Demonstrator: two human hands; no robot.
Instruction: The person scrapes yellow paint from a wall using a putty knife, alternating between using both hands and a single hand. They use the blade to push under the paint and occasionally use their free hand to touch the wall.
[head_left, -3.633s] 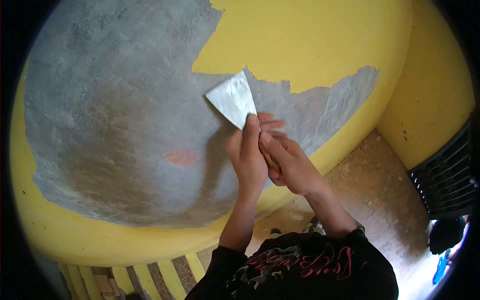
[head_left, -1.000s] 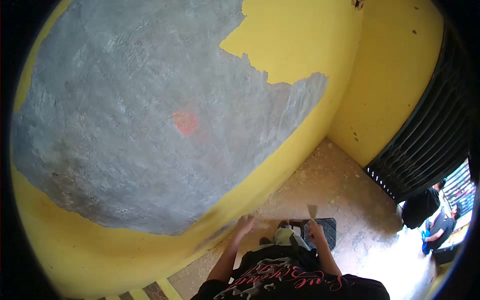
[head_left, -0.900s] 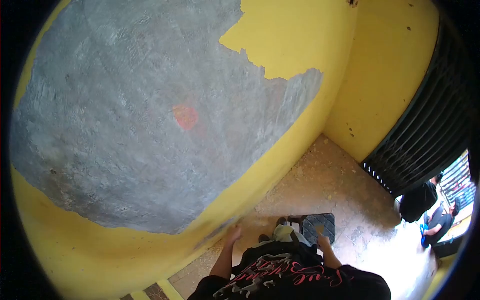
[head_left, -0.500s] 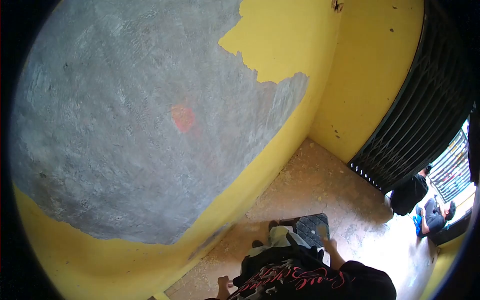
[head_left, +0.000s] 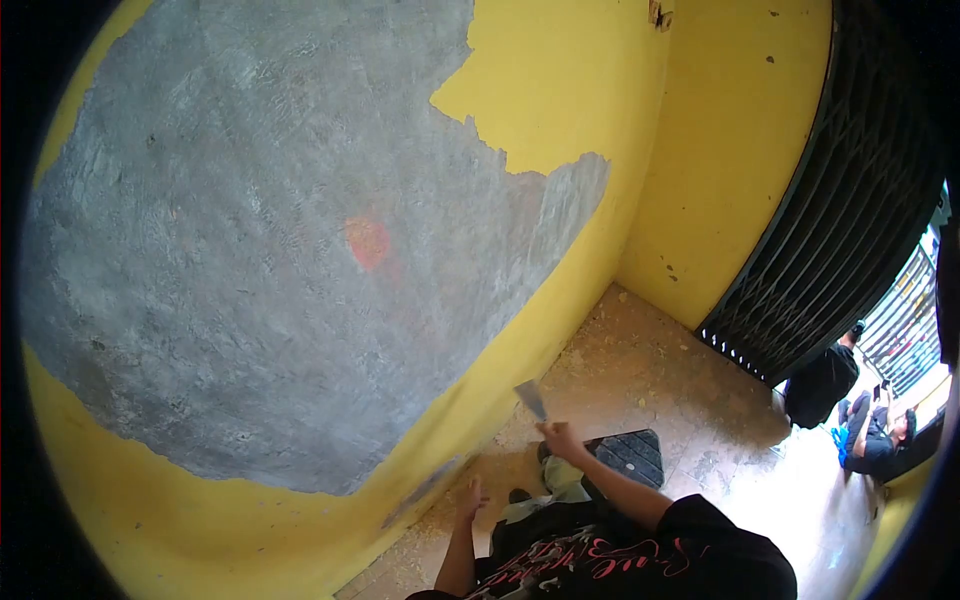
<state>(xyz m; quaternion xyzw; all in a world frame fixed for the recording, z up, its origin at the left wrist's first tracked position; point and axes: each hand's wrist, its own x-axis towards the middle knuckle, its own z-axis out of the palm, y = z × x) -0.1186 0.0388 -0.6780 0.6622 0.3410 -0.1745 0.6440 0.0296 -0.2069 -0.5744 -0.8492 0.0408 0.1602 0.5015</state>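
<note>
My right hand (head_left: 563, 440) is closed round the handle of a putty knife (head_left: 531, 399). Its flat blade points up and left, close to the lower yellow part of the wall. My left hand (head_left: 473, 497) is low beside the wall, with its fingers loosely apart and nothing visible in it. In front of me, the wall shows a big grey bare patch (head_left: 280, 250) with a reddish spot (head_left: 367, 243). Yellow paint (head_left: 550, 80) with a ragged edge borders the patch.
A black step or crate (head_left: 632, 455) stands by my feet on the brown, flake-strewn floor (head_left: 660, 370). A dark folding metal gate (head_left: 820, 220) is at the right. Beyond it are two people in dark clothes, one (head_left: 822, 385) and another (head_left: 872, 435).
My right hand has swung up and left toward the wall, bringing the putty knife into clear view. My left hand has risen from the bottom edge. The view has shifted slightly.
</note>
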